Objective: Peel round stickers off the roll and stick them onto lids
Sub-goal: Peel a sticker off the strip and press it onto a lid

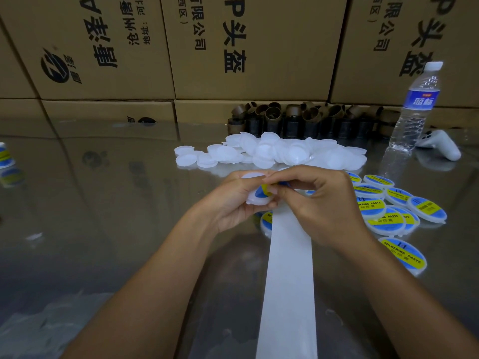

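Sticker [263, 190], round, glossy blue-and-yellow, sits partly on a translucent white plastic lid [256, 201] cupped in left hand [230, 204]; right hand [321, 203] pinches its edge, hands touching above the reflective table [103, 203]. Smooth white backing strip [287, 268] trails toward viewer. Plain lids [272, 151] heaped behind.

The sticker [261, 190] shows only as a blue-and-yellow sliver. Fingers of the left hand [233, 203] and right hand [321, 203] cover the rest, along with much of the lid [256, 201]. The backing strip [287, 281] runs off the bottom edge; a labelled object [4, 156] is cut off at the left.
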Demonstrator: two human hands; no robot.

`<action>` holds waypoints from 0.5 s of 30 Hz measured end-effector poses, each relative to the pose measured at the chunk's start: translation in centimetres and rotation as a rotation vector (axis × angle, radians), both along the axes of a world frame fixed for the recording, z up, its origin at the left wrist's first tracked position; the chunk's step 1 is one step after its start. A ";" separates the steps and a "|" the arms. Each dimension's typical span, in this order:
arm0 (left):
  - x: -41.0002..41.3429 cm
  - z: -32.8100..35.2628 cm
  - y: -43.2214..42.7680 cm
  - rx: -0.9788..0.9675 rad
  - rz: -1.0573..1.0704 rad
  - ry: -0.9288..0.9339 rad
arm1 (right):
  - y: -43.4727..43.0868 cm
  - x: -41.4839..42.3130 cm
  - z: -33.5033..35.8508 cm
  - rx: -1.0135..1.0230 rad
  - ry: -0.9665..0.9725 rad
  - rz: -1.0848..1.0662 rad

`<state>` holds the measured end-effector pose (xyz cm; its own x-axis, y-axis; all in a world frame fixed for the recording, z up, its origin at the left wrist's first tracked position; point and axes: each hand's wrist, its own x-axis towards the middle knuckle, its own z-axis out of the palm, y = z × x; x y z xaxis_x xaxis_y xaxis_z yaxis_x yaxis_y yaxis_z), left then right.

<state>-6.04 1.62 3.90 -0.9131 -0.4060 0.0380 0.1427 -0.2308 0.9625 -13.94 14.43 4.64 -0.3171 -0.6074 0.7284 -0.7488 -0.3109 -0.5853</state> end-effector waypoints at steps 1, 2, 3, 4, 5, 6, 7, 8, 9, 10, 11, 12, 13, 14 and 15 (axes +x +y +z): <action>0.0 0.0 0.0 0.009 0.005 -0.002 | 0.0 0.0 0.0 0.006 -0.016 0.005; -0.1 0.0 0.0 0.019 0.008 -0.002 | 0.0 -0.1 0.0 0.010 -0.030 0.008; -0.1 0.0 0.0 0.028 0.010 -0.001 | 0.0 -0.1 0.0 0.012 -0.039 0.010; -0.1 0.0 0.1 0.033 0.010 -0.001 | 0.0 -0.1 0.0 0.012 -0.044 0.011; -0.1 -0.1 0.1 0.033 0.008 -0.001 | 0.0 -0.1 0.0 0.012 -0.050 0.013; -0.1 -0.1 0.1 0.029 0.005 0.000 | 0.0 -0.1 0.0 0.012 -0.060 0.017; -0.1 -0.1 0.1 0.024 0.001 0.003 | 0.1 -0.1 0.0 0.014 -0.072 0.023; -0.2 -0.1 0.1 0.017 -0.004 0.007 | 0.0 -0.1 0.0 0.017 -0.086 0.027; -0.2 -0.1 0.1 0.007 -0.011 0.009 | 0.0 -0.1 0.0 0.020 -0.100 0.029; -0.1 -0.1 0.2 -0.004 -0.020 0.010 | 0.0 -0.1 0.0 0.023 -0.112 0.031; -0.1 -0.1 0.3 -0.012 -0.031 0.012 | 0.0 -0.1 0.0 0.025 -0.123 0.035; -0.1 -0.1 0.4 -0.016 -0.041 0.012 | 0.0 -0.1 0.0 0.028 -0.128 0.040; 0.0 0.0 0.5 -0.013 -0.046 0.014 | 0.0 -0.1 0.0 0.030 -0.133 0.047; 0.0 0.0 0.5 -0.004 -0.048 0.017 | 0.0 -0.1 0.1 0.031 -0.140 0.055; 0.1 0.0 0.4 0.002 -0.048 0.019 | 0.1 -0.1 0.1 0.031 -0.150 0.065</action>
<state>-5.98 2.06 3.89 -0.9308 -0.3616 0.0542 0.1491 -0.2400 0.9592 -14.00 14.49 4.70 -0.3802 -0.6516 0.6564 -0.6309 -0.3362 -0.6993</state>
